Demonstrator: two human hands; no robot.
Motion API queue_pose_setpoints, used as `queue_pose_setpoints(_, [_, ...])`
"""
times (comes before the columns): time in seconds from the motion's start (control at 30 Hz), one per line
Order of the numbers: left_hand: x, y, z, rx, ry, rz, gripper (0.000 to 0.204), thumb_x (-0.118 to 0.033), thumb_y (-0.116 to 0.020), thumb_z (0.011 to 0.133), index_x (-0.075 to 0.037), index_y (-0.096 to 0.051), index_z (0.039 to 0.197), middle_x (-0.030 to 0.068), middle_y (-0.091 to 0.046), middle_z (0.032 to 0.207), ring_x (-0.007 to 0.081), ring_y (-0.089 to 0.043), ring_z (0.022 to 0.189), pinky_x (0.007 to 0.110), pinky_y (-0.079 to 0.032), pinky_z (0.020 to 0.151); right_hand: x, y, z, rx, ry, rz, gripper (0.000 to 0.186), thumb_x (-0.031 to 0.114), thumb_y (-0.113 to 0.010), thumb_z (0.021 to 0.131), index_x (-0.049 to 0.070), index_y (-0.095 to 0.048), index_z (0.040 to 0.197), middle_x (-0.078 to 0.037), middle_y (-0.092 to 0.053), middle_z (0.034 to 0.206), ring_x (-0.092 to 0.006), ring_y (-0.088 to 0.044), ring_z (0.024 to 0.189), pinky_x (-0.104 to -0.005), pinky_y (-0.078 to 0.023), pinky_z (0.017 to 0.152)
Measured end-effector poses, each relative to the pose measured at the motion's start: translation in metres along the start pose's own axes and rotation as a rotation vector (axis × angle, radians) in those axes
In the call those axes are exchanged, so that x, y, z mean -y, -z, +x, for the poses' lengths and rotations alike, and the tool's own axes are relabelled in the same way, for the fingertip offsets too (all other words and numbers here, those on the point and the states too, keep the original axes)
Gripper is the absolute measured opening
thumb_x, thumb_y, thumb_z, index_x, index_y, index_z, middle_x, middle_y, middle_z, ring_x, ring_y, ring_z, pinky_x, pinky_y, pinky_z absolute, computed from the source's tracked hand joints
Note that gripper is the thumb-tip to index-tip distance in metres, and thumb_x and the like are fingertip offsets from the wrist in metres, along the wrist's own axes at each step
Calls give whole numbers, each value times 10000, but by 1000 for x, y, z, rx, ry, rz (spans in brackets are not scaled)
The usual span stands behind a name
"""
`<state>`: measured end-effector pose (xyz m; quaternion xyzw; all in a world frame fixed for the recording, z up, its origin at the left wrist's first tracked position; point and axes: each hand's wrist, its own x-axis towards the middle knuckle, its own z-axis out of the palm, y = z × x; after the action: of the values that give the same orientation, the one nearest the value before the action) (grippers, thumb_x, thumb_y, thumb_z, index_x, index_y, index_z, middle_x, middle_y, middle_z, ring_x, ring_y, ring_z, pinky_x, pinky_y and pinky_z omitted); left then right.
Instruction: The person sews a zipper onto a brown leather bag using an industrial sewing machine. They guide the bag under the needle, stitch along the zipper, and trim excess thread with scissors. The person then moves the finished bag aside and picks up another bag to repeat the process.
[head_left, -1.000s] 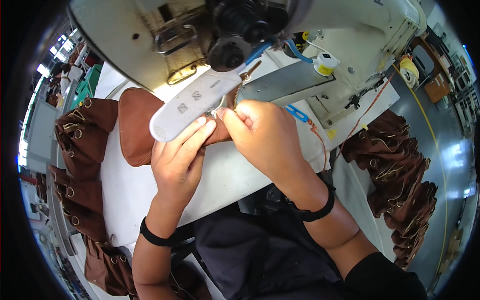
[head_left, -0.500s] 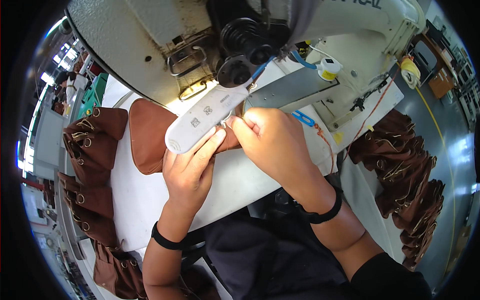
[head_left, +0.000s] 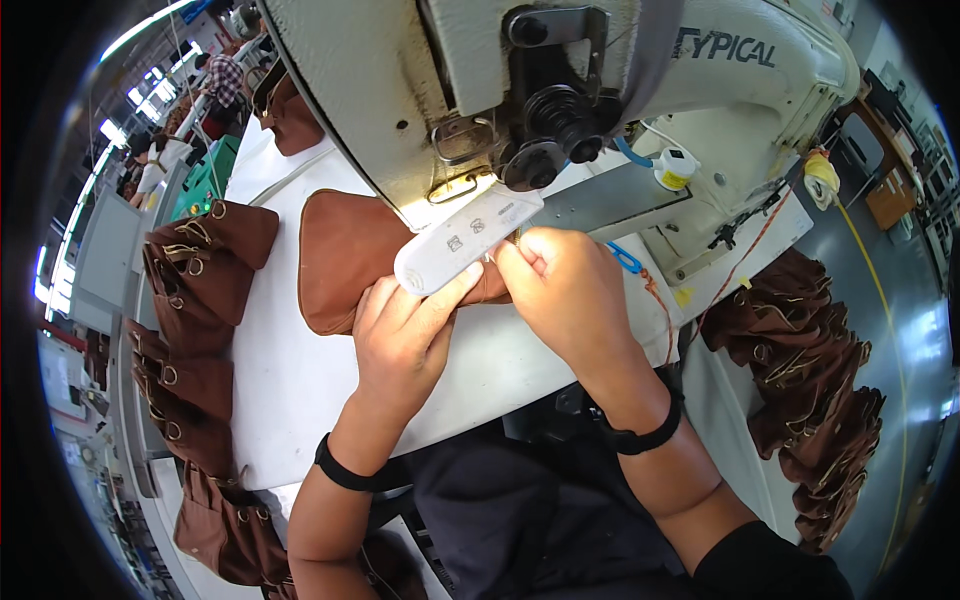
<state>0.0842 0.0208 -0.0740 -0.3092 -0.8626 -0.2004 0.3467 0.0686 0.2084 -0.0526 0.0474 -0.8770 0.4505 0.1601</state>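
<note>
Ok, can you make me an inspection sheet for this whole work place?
Surface: white table, machine standing on it.
Job's things: brown pouch, partly hidden by the white bar.
Clutter: bags at left, brown pile at right, blue tool.
Hands: left hand's fingers on the pouch; right hand beside the bar, any pinched thing too small to tell.
Cables: red cord at the tool; blue tube.
Surroundings: people at upper left; yellow floor line at right.

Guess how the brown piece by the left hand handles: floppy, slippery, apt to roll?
The brown piece is probably floppy: similar brown pieces piled at right crumple and fold. It likely won't roll, lying broadly on the white tabletop. Its matte look suggests it isn't very slippery.
</note>
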Motion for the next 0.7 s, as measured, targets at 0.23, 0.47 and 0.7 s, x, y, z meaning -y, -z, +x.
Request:
queue_pose_setpoints(0.23, [-4, 10, 7, 79, 23, 7, 484, 101, -756, 720, -70, -743, 1173, 86, -745, 1163, 253, -703, 972, 340, -514, 853, 1, -1, 3, 5, -30, -6, 389, 256, -670, 914, 39, -554, 613, -181, -580, 597, -418, -597, 595, -479, -455, 553])
queue_pose_setpoints(0.47, [-2, 8, 6, 49, 12, 11, 476, 70, -754, 743, -93, -746, 1190, 62, -743, 1100, 245, -647, 881, 354, -486, 782, -2, 7, 1, 20, 31, -1, 337, 259, -656, 947, 36, -593, 702, -175, -614, 632, -401, -625, 617, -467, -482, 571])
queue_pose_setpoints(0.7, [3, 8, -4, 74, -51, 85, 482, 51, -780, 721, -84, -747, 1182, 72, -742, 1178, 248, -681, 938, 341, -504, 816, -27, 144, 11, -452, 515, 11, 296, 207, -537, 1061, -29, -710, 1107, -89, -689, 925, -176, -672, 897, -325, -515, 836])
